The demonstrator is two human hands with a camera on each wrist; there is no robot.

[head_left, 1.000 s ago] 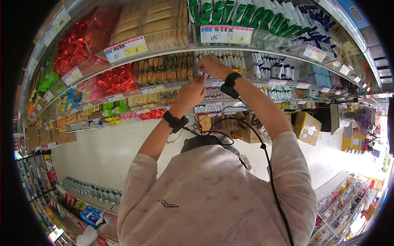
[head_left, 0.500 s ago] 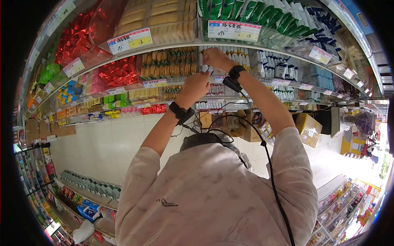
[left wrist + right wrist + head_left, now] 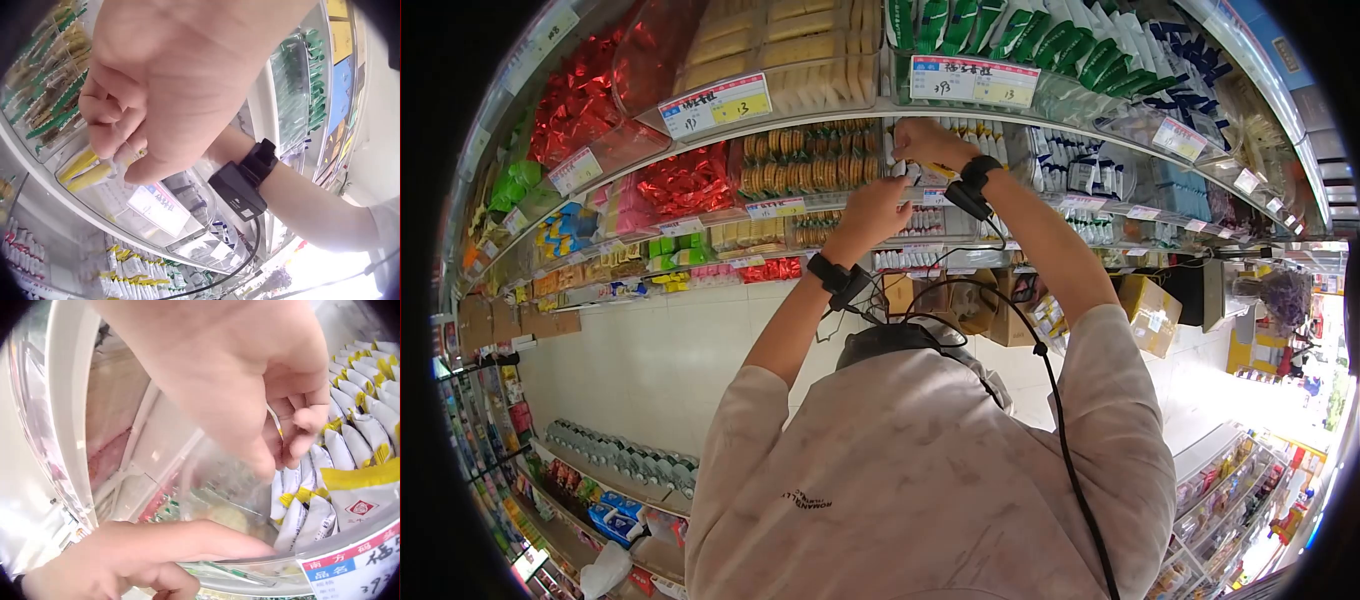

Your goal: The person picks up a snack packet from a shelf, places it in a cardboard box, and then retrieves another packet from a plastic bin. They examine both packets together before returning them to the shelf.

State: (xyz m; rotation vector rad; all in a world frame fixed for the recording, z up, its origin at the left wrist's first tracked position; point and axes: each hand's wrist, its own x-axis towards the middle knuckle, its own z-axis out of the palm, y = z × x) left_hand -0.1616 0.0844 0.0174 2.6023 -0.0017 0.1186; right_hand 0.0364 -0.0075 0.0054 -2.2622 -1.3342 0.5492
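Observation:
In the head view my right hand [image 3: 930, 145] is inside a clear bin of white-and-yellow packets. The right wrist view shows the right hand's [image 3: 244, 381] bent fingers pinching a thin white piece with a yellow edge [image 3: 276, 422], seen edge-on. Beside it stand rows of white packets [image 3: 356, 447], with a larger yellow-topped packet [image 3: 359, 494] against the front wall. My left hand [image 3: 872, 215] is at the bin's front; its index finger lies nearly straight along the clear rim, thumb apart. The left wrist view shows the left hand [image 3: 181, 75] partly hiding the bin.
Biscuit packs [image 3: 805, 160] fill the bin to the left, and blue-and-white packets [image 3: 1075, 165] lie to the right. A shelf edge with price labels [image 3: 975, 80] runs above the hands. Cardboard boxes [image 3: 1150, 315] stand on the floor below, and cables hang between the arms.
Both hands have shifted slightly to the right in the head view. A yellow-edged packet now shows below the right hand. The left thumb has spread away from its index finger.

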